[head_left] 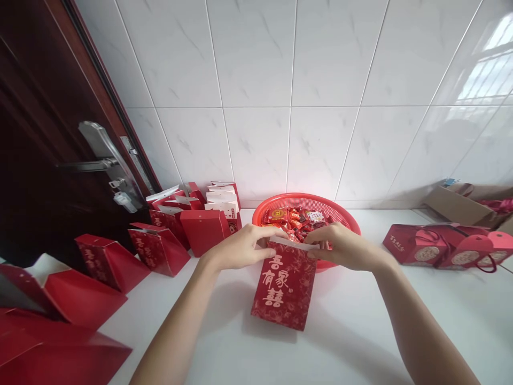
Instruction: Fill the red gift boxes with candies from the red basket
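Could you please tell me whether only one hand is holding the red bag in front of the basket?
No, the left hand and the right hand both hold the bag by its top edge.

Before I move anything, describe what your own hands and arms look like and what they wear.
The left hand and right hand are ungloved, and I can make out no ring, though some fingers are partly hidden. The left forearm and right forearm are slim, with no sleeve, watch, bracelet or marking showing.
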Demonstrator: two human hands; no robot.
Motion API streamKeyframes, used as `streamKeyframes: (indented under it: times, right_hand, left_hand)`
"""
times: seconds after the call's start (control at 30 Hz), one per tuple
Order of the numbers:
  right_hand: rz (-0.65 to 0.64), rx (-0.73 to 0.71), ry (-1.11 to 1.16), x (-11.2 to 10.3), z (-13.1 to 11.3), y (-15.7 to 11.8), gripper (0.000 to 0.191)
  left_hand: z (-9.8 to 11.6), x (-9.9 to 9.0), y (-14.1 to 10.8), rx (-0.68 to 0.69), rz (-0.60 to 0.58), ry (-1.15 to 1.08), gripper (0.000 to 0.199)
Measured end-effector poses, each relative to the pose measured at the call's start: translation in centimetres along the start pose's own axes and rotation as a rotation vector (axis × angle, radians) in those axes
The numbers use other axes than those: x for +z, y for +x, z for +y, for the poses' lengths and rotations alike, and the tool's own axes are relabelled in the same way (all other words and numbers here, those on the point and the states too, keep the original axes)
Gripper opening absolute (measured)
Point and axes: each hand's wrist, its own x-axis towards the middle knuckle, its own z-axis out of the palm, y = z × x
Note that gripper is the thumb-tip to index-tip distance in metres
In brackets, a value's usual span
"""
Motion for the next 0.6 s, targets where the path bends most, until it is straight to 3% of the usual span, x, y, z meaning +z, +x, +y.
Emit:
streamKeyframes:
  times: [0.07, 0.17, 0.27, 0.43, 0.6]
  right_hand:
    - [0.058, -0.047, 0.101, -0.31, 0.09, -0.17, 0.016]
    - [0.166, -0.114, 0.246, -0.61, 0.21, -0.33, 0.036]
    - [0.231, -0.078, 0.366, -0.65, 0.26, -0.31, 0.041]
    - [0.192, 0.081, 0.518, -0.68, 0.22, -0.24, 0.038]
    - [0.129, 0.077, 0.558, -0.54, 0.37, -0.22, 0.031]
  left_hand:
    - [-0.19, -0.22, -0.10, 0.039, 0.106, -0.051, 0.038]
    - [-0.31, -0.31, -0.13, 0.120, 0.251, -0.113, 0.028]
    - [-0.19, -0.08, -0.01, 0.157, 0.348, -0.137, 0.019]
    - [0.12, 0.44, 0.29, 0.180, 0.448, -0.159, 0.015]
    - [0.48, 0.49, 0.36, 0.240, 0.504, -0.177, 0.011]
